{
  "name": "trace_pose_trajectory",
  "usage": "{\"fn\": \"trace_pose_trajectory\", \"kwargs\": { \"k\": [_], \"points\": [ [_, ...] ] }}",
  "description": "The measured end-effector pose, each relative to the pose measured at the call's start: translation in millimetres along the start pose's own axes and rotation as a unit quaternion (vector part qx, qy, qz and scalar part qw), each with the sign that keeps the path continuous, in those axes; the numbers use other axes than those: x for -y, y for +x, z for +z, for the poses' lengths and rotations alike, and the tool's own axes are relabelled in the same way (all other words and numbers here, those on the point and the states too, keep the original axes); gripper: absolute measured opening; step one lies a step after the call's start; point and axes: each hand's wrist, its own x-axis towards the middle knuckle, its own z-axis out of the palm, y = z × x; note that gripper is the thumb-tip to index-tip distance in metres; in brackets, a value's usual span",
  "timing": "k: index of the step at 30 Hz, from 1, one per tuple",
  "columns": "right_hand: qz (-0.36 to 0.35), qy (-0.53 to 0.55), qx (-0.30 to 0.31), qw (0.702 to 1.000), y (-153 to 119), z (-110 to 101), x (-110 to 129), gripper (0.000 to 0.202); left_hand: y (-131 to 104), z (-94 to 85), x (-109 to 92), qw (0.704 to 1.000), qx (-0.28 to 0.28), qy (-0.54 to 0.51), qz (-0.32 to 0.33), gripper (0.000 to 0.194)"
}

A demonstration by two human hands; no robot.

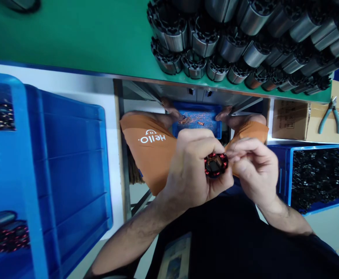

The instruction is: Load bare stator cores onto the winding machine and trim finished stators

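Observation:
A round motor stator (216, 166), black with red-tipped slots and copper windings inside, is held in front of my body. My left hand (194, 166) wraps around it, fingers above and thumb below, so its open end faces up. Close against the stator's right edge, my right hand (252, 166) has thumb and fingertips pinched together. Whatever lies between those fingertips is too small or hidden to make out.
Rows of metal stator cores (197, 64) stand on the green table (99, 38). At left are blue bins (70, 166) with wound parts. Pliers (329, 116) lie on a cardboard box (291, 120); beneath is a bin of black pieces (320, 178). Copper scraps sit in a floor tray (197, 106).

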Motion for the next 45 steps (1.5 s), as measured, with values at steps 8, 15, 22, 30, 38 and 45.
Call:
{"fn": "trace_pose_trajectory", "kwargs": {
  "k": [8,15,22,30,38,45],
  "points": [
    [0.069,0.083,-0.03,0.994,-14.3,15.7,-17.2,0.018,-9.3,3.0,11.0,0.992,-0.019,0.114,0.041,0.031],
    [0.091,0.121,0.013,0.988,-4.5,5.0,-10.7,0.01,-7.2,1.4,11.5,0.988,0.011,0.129,0.083,0.025],
    [-0.022,-0.096,0.16,0.982,29.0,-36.1,14.1,0.008,2.0,-8.7,-3.3,0.984,0.129,-0.073,-0.1,0.009],
    [0.087,-0.165,0.282,0.941,20.3,-66.5,29.3,0.006,-28.8,-5.9,12.5,0.91,0.188,-0.202,-0.308,0.063],
    [-0.023,-0.213,0.351,0.912,23.4,-66.9,27.5,0.007,-25.4,-7.9,-14.8,0.967,0.186,-0.092,-0.148,0.029],
    [-0.049,-0.181,0.313,0.931,46.5,-98.2,57.3,0.024,-11.7,-27.0,-18.9,0.956,0.213,-0.127,-0.153,0.035]
  ]
}}
